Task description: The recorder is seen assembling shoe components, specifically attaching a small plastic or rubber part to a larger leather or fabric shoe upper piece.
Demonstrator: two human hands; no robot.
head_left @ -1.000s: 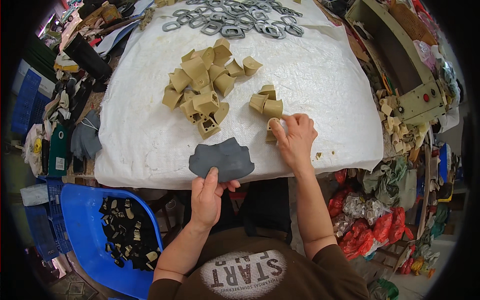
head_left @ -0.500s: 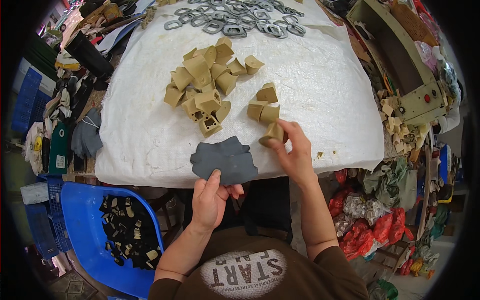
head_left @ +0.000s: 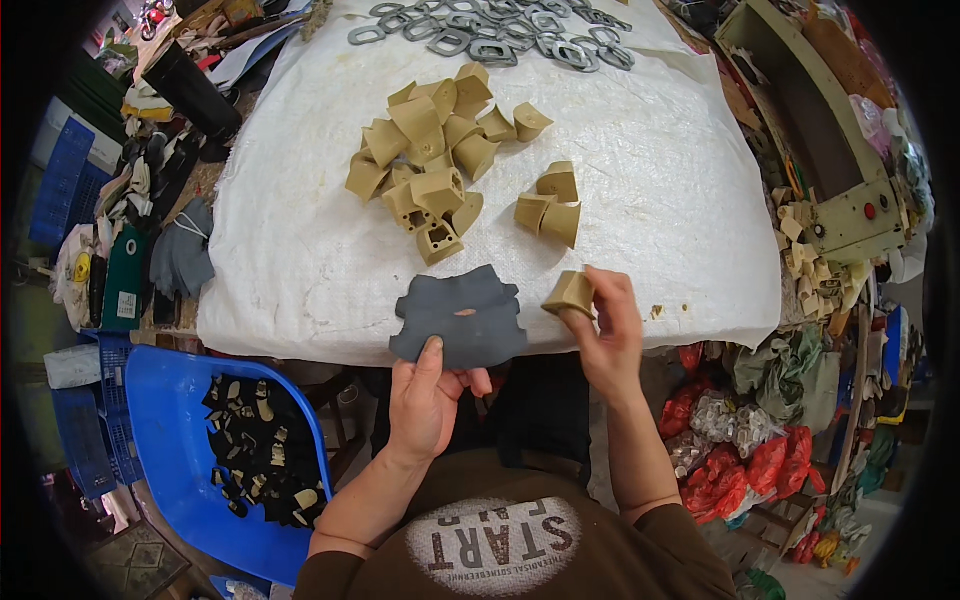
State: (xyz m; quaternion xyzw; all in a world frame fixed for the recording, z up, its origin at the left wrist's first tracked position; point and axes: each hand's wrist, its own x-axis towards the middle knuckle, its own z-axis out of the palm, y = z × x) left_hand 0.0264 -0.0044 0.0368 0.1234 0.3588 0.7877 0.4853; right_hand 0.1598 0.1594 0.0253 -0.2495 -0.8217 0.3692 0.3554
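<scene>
Pinched between thumb and fingers of my left hand (head_left: 425, 405) is a dark grey cut leather-like piece (head_left: 458, 325) with notched edges and a small slit in its middle. It is held flat over the table's front edge. My right hand (head_left: 612, 335) grips a tan shoe heel (head_left: 571, 292), just to the right of the grey piece. Beyond it on the table stand a few more tan heels (head_left: 557, 215) close together. A larger heap of the same heels (head_left: 425, 150) lies farther back, left of them; some show hollow undersides with holes.
White woven sheeting (head_left: 670, 200) covers the table. Many grey oval rings (head_left: 490, 50) lie at its far end. A blue tub (head_left: 160, 430) with black and tan pieces stands at lower left. Folded grey pieces (head_left: 182, 255) lie at left; red bags (head_left: 720, 480) sit lower right.
My right hand has brought the heel nearer, away from the small group, and turned it. The slit in the grey piece now shows more openly. The whole view has shifted slightly.
</scene>
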